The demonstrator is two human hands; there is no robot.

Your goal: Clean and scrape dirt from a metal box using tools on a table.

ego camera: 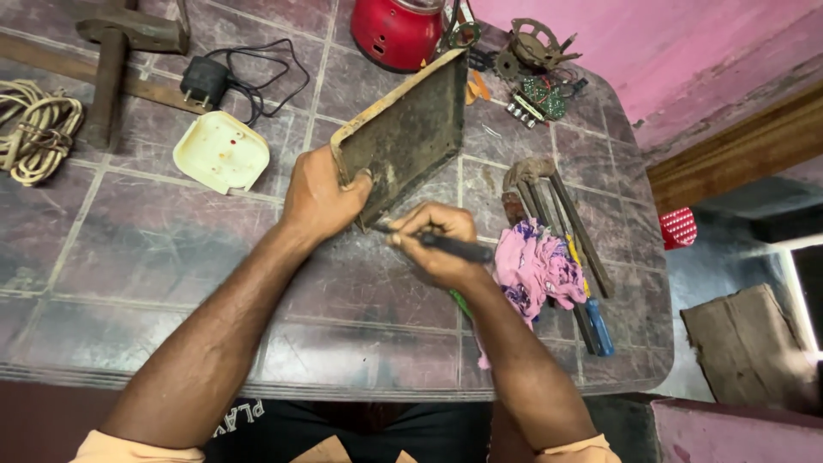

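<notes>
— Left hand (319,199)?
— Clamped on the lower corner of a rusty metal tray (403,137), thumb over the rim, fingers behind. Tray tipped up on its long edge, leaning away, lower edge resting on the tiled counter (154,249).

— And the right hand (437,244)?
— Closed around a dark-handled tool (450,247), held like a pen. Handle pointing away from the tray, tip pressed to the tray's lower edge, just beside the left thumb. Kind of tip: too small to tell.

— Anything close to the tray?
— Just right of it, a pink patterned rag (536,267), bunched up, touching the right wrist. Beyond the rag, a bundle of long metal rods (566,219), and a blue-handled screwdriver (598,326) near the counter's edge, farther from the tray.

— Left of the tray?
— A cream plastic cover (221,153), lying flat, near but apart. Past it, a black plug adapter (204,81) with a looped black cord. Farther left again, a coil of pale rope (34,129) and a hammer (110,60), well apart from the tray.

— Behind the tray?
— A red round appliance base (396,33), touching or nearly touching the tray's top corner; hard to say which. To the right of that, a green circuit board (542,96) among loose metal parts.
</notes>
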